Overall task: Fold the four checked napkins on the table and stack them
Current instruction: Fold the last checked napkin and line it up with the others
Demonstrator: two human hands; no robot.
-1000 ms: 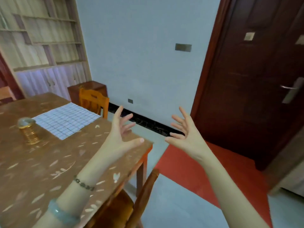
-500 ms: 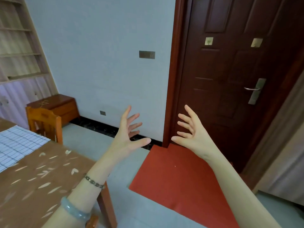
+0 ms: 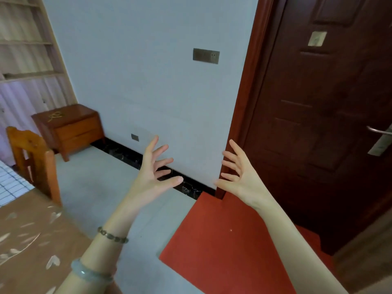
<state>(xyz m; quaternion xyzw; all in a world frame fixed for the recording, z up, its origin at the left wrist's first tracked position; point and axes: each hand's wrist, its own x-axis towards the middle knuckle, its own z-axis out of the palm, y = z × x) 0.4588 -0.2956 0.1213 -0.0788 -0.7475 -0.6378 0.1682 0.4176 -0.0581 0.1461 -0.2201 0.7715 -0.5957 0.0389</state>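
Observation:
Only a corner of one blue-and-white checked napkin point(image 3: 10, 183) shows, lying flat at the far left edge on the brown patterned table point(image 3: 31, 240). My left hand point(image 3: 153, 177) is raised in the air to the right of the table, fingers spread, holding nothing. My right hand point(image 3: 239, 177) is raised beside it, palm facing the left hand, fingers spread and empty. Both hands are well away from the napkin. The other napkins are out of view.
A wooden chair point(image 3: 34, 160) stands at the table's far side. A small wooden cabinet point(image 3: 67, 126) sits against the wall. A dark red door point(image 3: 328, 102) with a metal handle point(image 3: 381, 139) is on the right, a red floor mat point(image 3: 222, 240) before it.
My view has swung right, away from the table toward the door; the napkin and table slid to the left edge and the brass jar left view. Both hands stay raised and spread.

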